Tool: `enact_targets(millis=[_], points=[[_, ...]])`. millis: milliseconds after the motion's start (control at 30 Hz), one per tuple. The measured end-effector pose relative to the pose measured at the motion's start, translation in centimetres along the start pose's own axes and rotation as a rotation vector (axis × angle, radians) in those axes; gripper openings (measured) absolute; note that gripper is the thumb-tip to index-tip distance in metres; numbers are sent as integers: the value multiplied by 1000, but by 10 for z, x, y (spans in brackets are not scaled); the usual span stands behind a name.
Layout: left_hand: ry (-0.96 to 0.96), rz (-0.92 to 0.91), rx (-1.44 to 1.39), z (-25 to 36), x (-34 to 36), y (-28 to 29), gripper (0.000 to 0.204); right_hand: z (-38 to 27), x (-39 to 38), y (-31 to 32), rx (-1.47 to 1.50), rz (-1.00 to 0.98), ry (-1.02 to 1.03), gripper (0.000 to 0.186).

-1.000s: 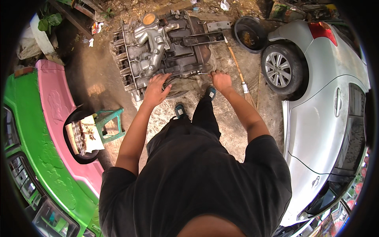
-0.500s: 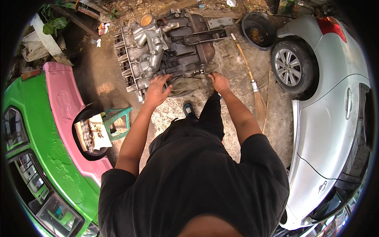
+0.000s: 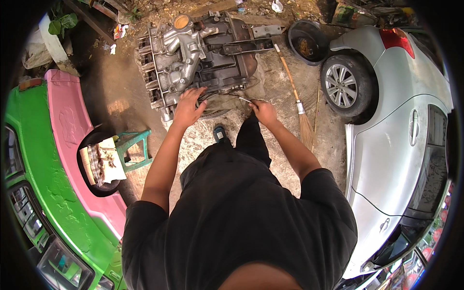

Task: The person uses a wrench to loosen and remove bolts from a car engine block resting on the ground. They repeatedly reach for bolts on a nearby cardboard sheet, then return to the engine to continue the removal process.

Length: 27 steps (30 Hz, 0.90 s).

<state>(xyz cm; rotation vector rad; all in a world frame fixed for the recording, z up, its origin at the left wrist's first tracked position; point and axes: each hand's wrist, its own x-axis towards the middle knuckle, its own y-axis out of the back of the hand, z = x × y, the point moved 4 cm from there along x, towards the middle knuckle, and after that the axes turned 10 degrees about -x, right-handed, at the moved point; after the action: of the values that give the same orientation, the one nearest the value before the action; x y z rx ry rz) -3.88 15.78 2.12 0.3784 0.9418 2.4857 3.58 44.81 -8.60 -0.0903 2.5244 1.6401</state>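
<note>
An engine block of grey and dark metal lies on the ground before me, with a silver branching casting on its left half. My left hand rests at its near edge, fingers spread and thumb apart, holding nothing. Just off the engine's near right side, my right hand is closed on a slim silver wrench. Only the wrench's pale end shows, pointing left toward the engine; the rest is hidden in my fingers.
A broom lies right of the engine, below a black basin. A silver car stands at right, a green and pink vehicle at left. Beside that, a green stool stands near a tyre bearing cardboard and metal parts.
My right hand has drawn back from the engine's near edge toward me, bringing the wrench end out into view. My left hand stays at the engine's edge. The view has shifted slightly.
</note>
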Motion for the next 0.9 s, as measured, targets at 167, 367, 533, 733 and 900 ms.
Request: enact_targets(millis=[167, 367, 533, 733, 900], points=[[-32, -40, -7, 4, -2, 3, 43, -15, 33, 48, -359, -130, 153, 24], [-129, -214, 136, 6, -14, 17, 42, -39, 54, 59, -672, -219, 249, 19], [-146, -273, 116, 0, -15, 17, 42, -55, 51, 55, -715, -229, 237, 19], [-183, -337, 175, -2, -16, 10, 45, -45, 55, 44, -771, -184, 238, 19], [-249, -393, 329, -3, -12, 4, 51, -10, 55, 36, -633, -189, 143, 30]])
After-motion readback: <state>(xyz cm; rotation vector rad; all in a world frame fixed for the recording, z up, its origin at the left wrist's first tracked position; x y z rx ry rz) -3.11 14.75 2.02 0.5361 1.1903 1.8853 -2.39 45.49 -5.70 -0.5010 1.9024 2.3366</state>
